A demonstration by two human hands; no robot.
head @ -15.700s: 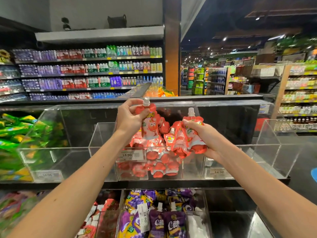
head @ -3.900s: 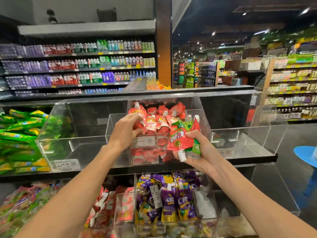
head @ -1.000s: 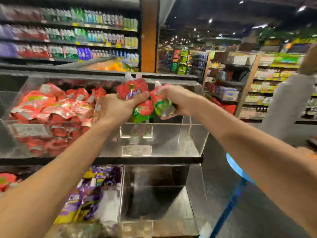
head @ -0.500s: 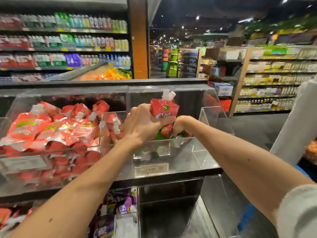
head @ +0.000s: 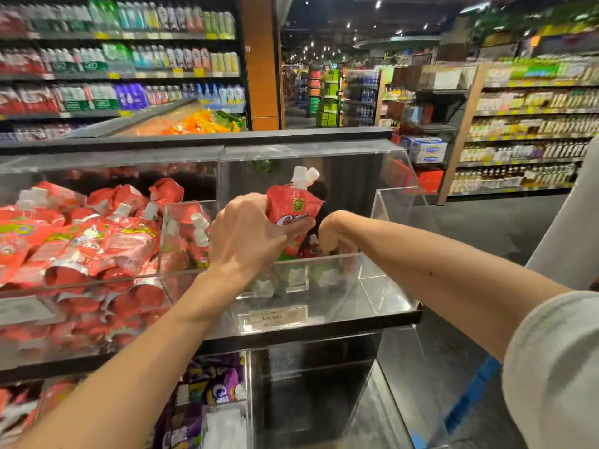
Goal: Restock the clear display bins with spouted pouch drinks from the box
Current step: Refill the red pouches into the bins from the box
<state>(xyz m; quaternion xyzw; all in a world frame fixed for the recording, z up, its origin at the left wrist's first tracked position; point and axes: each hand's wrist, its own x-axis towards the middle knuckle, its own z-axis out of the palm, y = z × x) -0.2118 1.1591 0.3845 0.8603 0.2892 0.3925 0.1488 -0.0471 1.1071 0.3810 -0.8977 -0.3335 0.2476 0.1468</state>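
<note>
Head view: the left bin [head: 181, 286] is heaped with red pouches [head: 97, 241], while the right bin [head: 389, 286] is nearly bare. The left hand [head: 249, 234] grips two spouted pouches [head: 293, 207] above it. The right hand [head: 337, 238] reaches inside, grip unclear. Most filling remains.

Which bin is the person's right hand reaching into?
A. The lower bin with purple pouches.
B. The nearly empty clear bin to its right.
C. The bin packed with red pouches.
B: the right hand dips behind the front wall of the nearly empty bin, while the left hand holds pouches just above it.
</note>
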